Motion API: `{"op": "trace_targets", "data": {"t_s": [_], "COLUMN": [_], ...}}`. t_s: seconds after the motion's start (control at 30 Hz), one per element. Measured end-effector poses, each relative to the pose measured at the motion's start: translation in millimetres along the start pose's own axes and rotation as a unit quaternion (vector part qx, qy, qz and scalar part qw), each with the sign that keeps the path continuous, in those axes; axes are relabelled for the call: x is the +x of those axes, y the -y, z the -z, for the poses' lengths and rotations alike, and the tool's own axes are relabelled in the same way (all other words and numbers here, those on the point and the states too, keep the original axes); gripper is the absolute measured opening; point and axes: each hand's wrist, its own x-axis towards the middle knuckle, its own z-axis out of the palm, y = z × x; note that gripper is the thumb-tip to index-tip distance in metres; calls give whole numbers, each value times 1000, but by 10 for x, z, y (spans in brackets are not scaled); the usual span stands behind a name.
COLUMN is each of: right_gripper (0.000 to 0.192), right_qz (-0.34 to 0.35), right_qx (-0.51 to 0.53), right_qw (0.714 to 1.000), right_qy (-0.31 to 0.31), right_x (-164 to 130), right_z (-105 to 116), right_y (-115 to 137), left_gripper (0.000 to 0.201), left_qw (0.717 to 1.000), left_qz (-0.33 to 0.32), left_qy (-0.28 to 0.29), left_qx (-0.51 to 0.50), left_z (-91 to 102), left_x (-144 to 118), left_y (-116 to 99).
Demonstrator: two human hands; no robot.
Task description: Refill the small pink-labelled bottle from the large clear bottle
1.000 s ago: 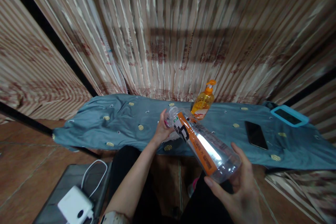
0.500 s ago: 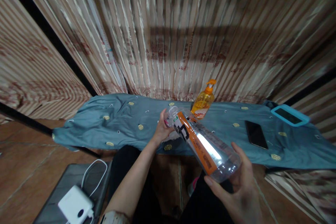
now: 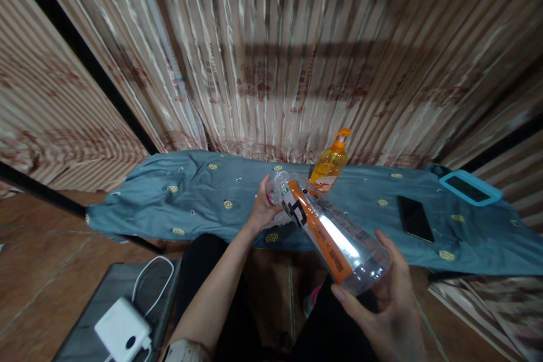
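Note:
A clear plastic bottle [image 3: 335, 232] with an orange and black label is held slantwise above the cloth-covered table. Its neck points up and left, and its broad base is towards me on the right. My left hand [image 3: 263, 206] grips it near the neck, with something pinkish showing by the fingers. Under that hand is a pale, see-through patch that I cannot make out. My right hand [image 3: 388, 300] holds the base between thumb and fingers. Just behind the bottle stands an orange pump bottle [image 3: 328, 167], partly filled with yellow-orange liquid.
A teal patterned cloth [image 3: 203, 192] covers the narrow table. On its right side lie a black phone [image 3: 414, 218] and a blue-framed device [image 3: 470, 188]. At lower left, a white power bank [image 3: 123, 328] with a cable rests on a grey seat [image 3: 89, 305]. A striped curtain [image 3: 271, 56] hangs behind.
Both hands keep hold of the bottle in nearly the same pose. The view has shifted very slightly; nothing else has visibly moved.

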Motion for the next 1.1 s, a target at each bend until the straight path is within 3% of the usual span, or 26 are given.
{"op": "trace_targets", "data": {"t_s": [0.13, 0.33, 0.7, 1.1], "right_gripper": [103, 107, 106, 109], "right_qz": [12, -42, -20, -103], "right_qx": [-3, 27, 26, 44], "right_qw": [1000, 998, 999, 993], "right_qy": [7, -23, -4, -33], "right_x": [6, -19, -8, -45], "right_z": [14, -51, -32, -98], "right_y": [-56, 92, -30, 263], "left_gripper": [112, 113, 112, 117], "left_qw": [1000, 1000, 1000, 1000], "left_qz": [4, -5, -7, 0], "left_qy": [0, -7, 0, 7], "left_qx": [3, -5, 5, -9], "left_z": [6, -4, 4, 4], "left_x": [0, 4, -1, 6], "left_y": [12, 55, 30, 20]}}
